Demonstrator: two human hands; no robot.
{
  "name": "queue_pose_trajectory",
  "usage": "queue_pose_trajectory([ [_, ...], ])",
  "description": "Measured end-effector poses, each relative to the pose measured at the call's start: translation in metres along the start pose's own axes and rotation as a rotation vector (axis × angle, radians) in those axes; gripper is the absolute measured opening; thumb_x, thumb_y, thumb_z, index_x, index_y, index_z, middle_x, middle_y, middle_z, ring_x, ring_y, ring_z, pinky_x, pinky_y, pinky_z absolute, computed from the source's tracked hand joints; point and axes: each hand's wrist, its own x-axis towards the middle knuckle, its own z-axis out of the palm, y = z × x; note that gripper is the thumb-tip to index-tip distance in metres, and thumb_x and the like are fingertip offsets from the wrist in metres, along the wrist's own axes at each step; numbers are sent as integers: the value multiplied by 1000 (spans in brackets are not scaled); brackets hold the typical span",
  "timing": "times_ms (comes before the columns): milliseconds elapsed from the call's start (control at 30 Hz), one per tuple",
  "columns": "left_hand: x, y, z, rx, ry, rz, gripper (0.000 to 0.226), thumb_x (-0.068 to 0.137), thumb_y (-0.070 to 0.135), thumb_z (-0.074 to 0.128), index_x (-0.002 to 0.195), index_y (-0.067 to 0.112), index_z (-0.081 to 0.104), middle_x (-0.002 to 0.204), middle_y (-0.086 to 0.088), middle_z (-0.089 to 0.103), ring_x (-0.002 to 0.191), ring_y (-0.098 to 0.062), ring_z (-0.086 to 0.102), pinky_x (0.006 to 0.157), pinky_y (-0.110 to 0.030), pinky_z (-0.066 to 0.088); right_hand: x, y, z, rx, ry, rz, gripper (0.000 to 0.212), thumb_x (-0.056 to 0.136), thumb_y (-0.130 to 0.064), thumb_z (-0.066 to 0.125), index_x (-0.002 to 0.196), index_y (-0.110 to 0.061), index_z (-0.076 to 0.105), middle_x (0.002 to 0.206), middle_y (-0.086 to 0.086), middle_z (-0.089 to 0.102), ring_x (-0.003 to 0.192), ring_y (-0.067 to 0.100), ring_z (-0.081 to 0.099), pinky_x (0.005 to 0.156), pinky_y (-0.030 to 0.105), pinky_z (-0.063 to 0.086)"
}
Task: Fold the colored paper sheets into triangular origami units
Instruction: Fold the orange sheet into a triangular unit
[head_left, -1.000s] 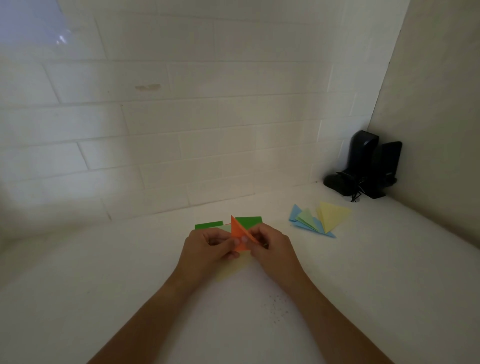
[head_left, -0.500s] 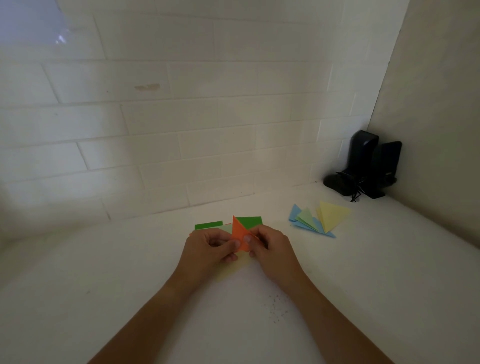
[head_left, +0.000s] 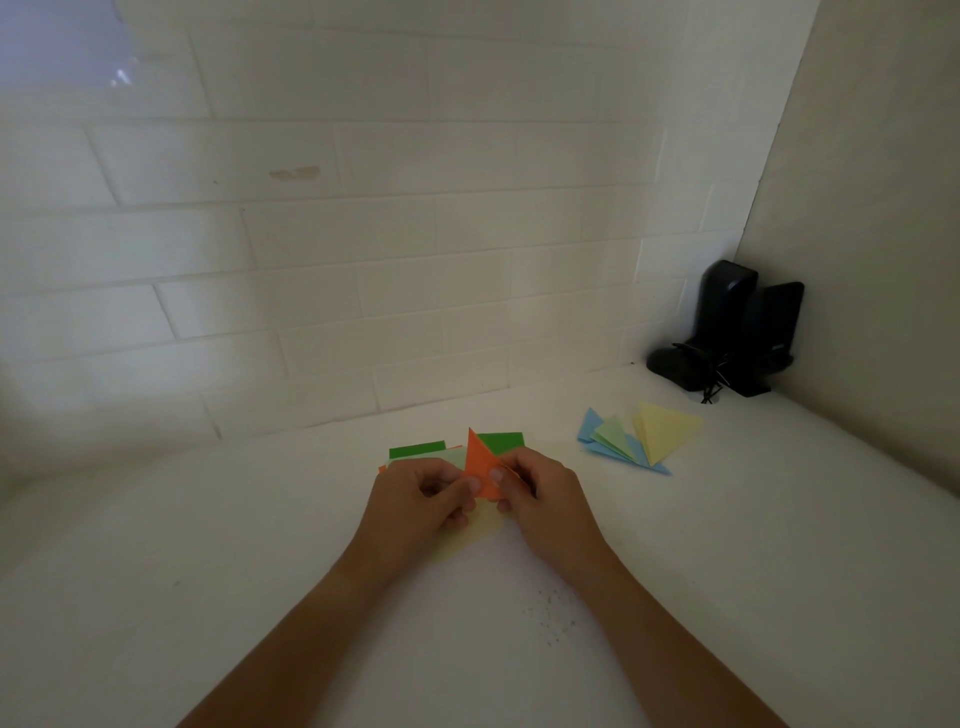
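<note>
Just below the frame's centre, an orange paper (head_left: 480, 465) folded to a sharp triangle points upward, pinched from both sides: the left hand (head_left: 415, 501) holds its left edge with thumb and curled fingers, the right hand (head_left: 540, 496) its right edge. Compared with half a second ago, the hands and paper have barely shifted. Beneath them, the stack of green sheets (head_left: 457, 447) on the table (head_left: 208, 597) is mostly covered. Right of centre lie finished triangles (head_left: 636, 436); their count is hard to make out.

Black speakers (head_left: 737, 332) block corner (right).
</note>
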Motion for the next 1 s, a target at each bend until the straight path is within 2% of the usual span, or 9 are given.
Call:
queue_pose_trajectory([
  [167,1,0,1,58,11,16,17,93,21,76,78,13,78,69,-5,75,58,-11,66,63,-24,53,0,-1,0,2,-12,-3,15,102,-18,61,89,-24,65,69,-7,64,65,2,61,64,12,46],
  [267,2,-2,2,141,8,43,22,94,24,75,73,15,77,64,0,72,51,-4,55,56,-21,44,0,0,0,1,-2,-11,14,102,-18,61,90,-23,65,71,-6,65,66,7,62,64,13,46],
  [333,2,-1,2,194,11,65,25,94,24,74,71,15,76,55,10,65,47,-1,48,52,-14,35,0,1,0,-1,4,-10,15,102,-19,61,89,-25,64,73,-3,67,69,12,64,64,15,48],
  [433,3,0,2,228,29,83,25,94,22,74,70,14,74,53,18,61,48,1,49,54,-13,36,0,1,1,5,1,-4,17,102,-19,61,88,-28,63,76,-1,69,70,12,65,66,20,51],
  [600,4,-2,2,288,15,120,27,95,25,73,70,17,71,54,24,61,52,2,52,57,-12,38,0,-1,1,5,-7,-12,16,103,-21,60,88,-29,62,75,-6,67,68,3,63,65,13,48],
  [800,4,-1,3,287,33,113,31,93,22,75,64,22,66,52,22,59,51,2,51,57,-11,39,-1,-2,0,-5,-22,-12,10,102,-21,62,92,-23,64,74,-7,66,67,1,61,65,12,46],
  [933,5,-2,2,250,57,106,25,93,22,75,68,17,72,63,4,69,52,0,51,56,-12,38,-1,-5,-1,31,-35,-8,3,98,-19,68,96,-20,66,81,-9,66,70,0,60,65,13,46],
  [1000,5,-2,2,241,65,94,23,93,24,74,71,18,74,66,4,71,51,1,51,55,-11,38,-2,-8,-1,35,-57,-30,6,98,-23,68,102,-19,66,86,-11,66,74,-1,59,67,12,45],
])
